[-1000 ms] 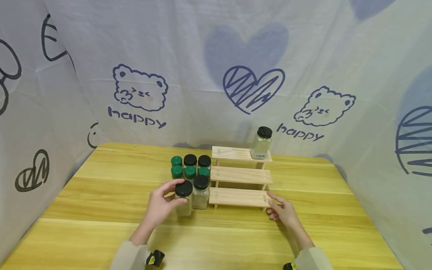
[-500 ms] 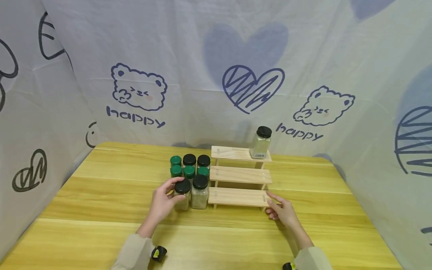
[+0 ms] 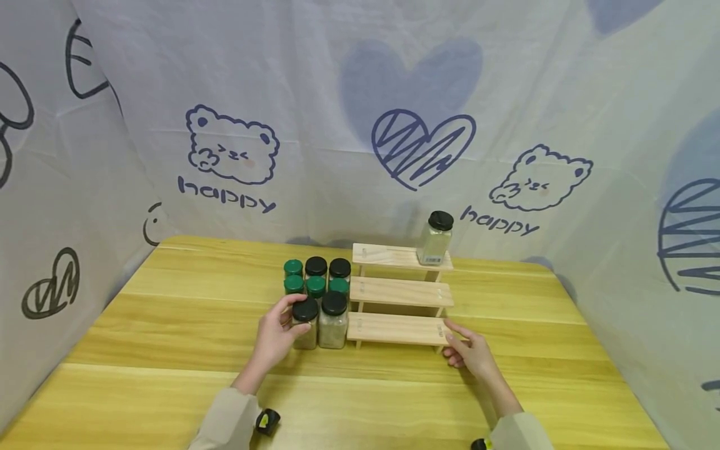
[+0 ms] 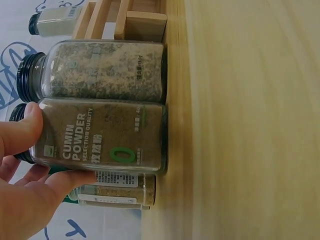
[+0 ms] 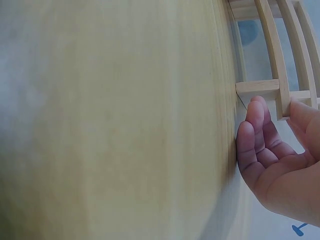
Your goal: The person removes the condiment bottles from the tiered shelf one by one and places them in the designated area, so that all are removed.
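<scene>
My left hand (image 3: pixel 275 334) holds a black-lidded jar of cumin powder (image 4: pixel 100 135), thumb on one side near the lid and fingers on the other. The jar stands upright on the table, beside another black-lidded spice jar (image 3: pixel 334 325) with speckled contents. At the right, my right hand (image 3: pixel 472 353) grips the end of the lowest step of a three-tier wooden rack (image 3: pixel 399 328). In the right wrist view its thumb touches the board's end, and the other fingers curl by the rack's leg (image 5: pixel 257 87).
Behind the two front jars stand several green-lidded jars (image 3: pixel 294 284) and two black-lidded jars (image 3: pixel 316 265). A jar with pale contents (image 3: pixel 435 240) stands on the right of the rack's top step. Printed cloth (image 3: pixel 315 144) hangs behind the table (image 3: pixel 169 350).
My left hand has moved the cumin powder jar slightly back, away from me, into line with the jar beside it. The right hand and rack have stayed in place.
</scene>
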Demonstrator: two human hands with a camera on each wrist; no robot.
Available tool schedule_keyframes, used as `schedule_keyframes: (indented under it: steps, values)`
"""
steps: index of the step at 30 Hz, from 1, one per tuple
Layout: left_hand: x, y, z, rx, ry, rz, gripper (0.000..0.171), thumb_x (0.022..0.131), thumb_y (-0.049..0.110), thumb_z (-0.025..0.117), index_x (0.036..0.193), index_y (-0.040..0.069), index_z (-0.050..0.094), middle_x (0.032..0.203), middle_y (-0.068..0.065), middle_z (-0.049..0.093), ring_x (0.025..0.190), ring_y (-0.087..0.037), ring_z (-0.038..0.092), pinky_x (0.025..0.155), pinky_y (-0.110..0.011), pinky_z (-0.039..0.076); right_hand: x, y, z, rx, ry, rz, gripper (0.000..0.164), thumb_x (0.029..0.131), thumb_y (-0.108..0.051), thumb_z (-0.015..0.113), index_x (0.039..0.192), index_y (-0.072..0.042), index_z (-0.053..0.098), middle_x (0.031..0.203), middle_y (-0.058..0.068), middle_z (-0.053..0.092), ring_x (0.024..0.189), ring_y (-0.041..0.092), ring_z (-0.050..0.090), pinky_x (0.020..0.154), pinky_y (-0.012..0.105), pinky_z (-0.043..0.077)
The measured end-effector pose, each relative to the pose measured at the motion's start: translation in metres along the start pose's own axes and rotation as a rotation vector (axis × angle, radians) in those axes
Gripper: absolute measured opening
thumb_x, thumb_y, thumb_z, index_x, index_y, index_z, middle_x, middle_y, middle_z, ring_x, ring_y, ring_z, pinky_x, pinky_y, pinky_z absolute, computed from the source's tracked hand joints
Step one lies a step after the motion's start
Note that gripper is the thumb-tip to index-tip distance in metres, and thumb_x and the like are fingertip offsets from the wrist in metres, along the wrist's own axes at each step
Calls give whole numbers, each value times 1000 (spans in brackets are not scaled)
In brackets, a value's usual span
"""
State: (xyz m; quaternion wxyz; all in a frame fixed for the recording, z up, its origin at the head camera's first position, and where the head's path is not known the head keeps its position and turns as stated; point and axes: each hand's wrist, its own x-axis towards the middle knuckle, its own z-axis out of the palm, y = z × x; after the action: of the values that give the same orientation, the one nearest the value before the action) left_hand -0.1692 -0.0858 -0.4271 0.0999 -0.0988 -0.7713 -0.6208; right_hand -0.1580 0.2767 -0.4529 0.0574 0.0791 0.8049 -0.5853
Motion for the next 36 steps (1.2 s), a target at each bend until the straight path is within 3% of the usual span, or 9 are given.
schedule_keyframes:
  steps: [3,10,14,21,26,30,33,36]
  values:
    - [0,1,0,7,-4,8,48,68,-17,67,112,-2,55,118,-27,50,106,-39,50,82,-44,44,0,1,1,4,8,11,40,92,-11,50,130,-2,44,64,13,62,48,14,55,48,27,49]
    - [-3,2,-2,58,12,97,45,70,-9,70,112,2,57,114,-24,54,103,-38,53,78,-46,46,-1,4,0,-1,7,2,40,92,-10,50,130,-1,44,64,12,62,48,14,55,48,26,49]
    - [-2,3,-2,61,19,54,52,68,-10,71,116,-1,53,118,-25,51,106,-39,50,79,-49,44,-1,4,-1,2,5,-3,39,92,-10,50,130,-2,44,64,13,62,49,14,56,48,26,49]
    - [-4,7,-5,58,57,12,58,66,-7,74,119,-4,50,119,-22,50,108,-34,49,82,-42,46,-2,3,-1,2,1,-1,39,92,-9,49,130,-2,44,65,14,62,50,15,56,48,27,49]
    - [-4,9,-6,49,112,109,47,68,-5,74,112,-6,55,113,-19,54,106,-32,49,81,-42,46,-2,3,-1,3,0,0,39,92,-10,49,130,-2,44,65,13,62,50,15,56,48,27,49]
    - [-9,31,-4,37,165,207,30,73,-8,68,102,-11,58,103,-23,57,100,-34,51,79,-47,46,-2,2,-1,0,-2,0,40,92,-11,49,131,-2,43,66,13,62,50,15,56,49,27,49]
    - [-12,48,-1,53,215,230,21,75,-12,64,95,-14,59,96,-26,58,94,-36,53,76,-50,46,-2,2,0,2,-2,-3,40,92,-11,49,131,-2,43,66,13,62,50,15,56,48,27,49]
    - [-14,54,1,71,257,242,16,75,-12,63,90,-14,60,90,-26,60,88,-36,55,71,-50,47,-2,1,0,5,-3,-4,40,92,-11,49,130,-1,43,66,13,62,50,14,56,48,26,49]
